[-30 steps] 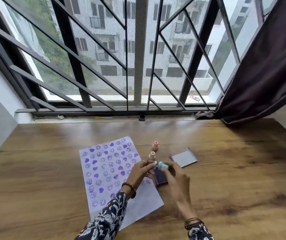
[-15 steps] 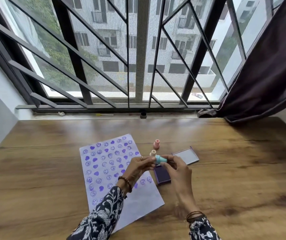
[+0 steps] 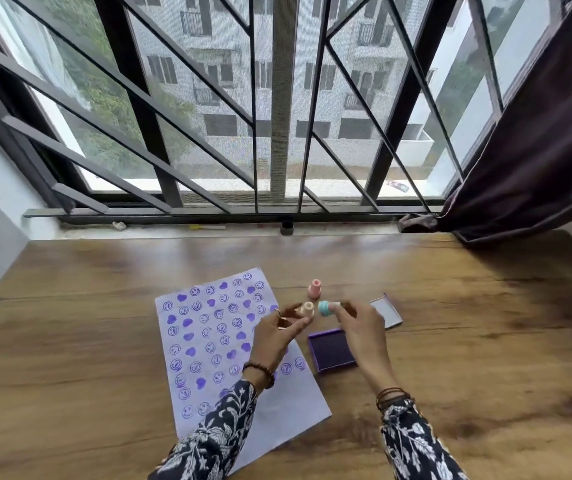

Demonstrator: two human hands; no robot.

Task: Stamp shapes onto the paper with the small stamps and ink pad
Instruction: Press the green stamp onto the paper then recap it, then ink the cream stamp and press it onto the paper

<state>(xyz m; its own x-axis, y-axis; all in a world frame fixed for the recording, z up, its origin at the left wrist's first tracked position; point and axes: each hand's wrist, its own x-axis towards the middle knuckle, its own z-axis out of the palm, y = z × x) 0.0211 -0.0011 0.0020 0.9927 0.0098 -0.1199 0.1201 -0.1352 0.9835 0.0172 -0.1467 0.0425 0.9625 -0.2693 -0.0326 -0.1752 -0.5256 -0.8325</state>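
My right hand (image 3: pixel 360 329) pinches a small teal stamp (image 3: pixel 326 307) at its fingertips, held sideways above the table just beyond the open purple ink pad (image 3: pixel 333 350). My left hand (image 3: pixel 277 337) hovers over the right edge of the white paper (image 3: pixel 208 341), fingers apart and holding nothing. Its fingertips are close to a peach stamp (image 3: pixel 307 309) standing on the table; whether they touch it is unclear. A pink stamp (image 3: pixel 314 289) stands a little farther back. The paper carries several rows of purple hearts and smiley faces.
The ink pad's lid (image 3: pixel 387 311) lies open side up to the right of my right hand. The wooden table (image 3: pixel 468 341) runs to a barred window (image 3: pixel 277 133) at the back. A dark curtain (image 3: pixel 537 150) hangs at the right.
Both hands held the teal stamp together before. My left hand has let go and drawn left; my right hand keeps the stamp and has lifted it slightly away from the ink pad.
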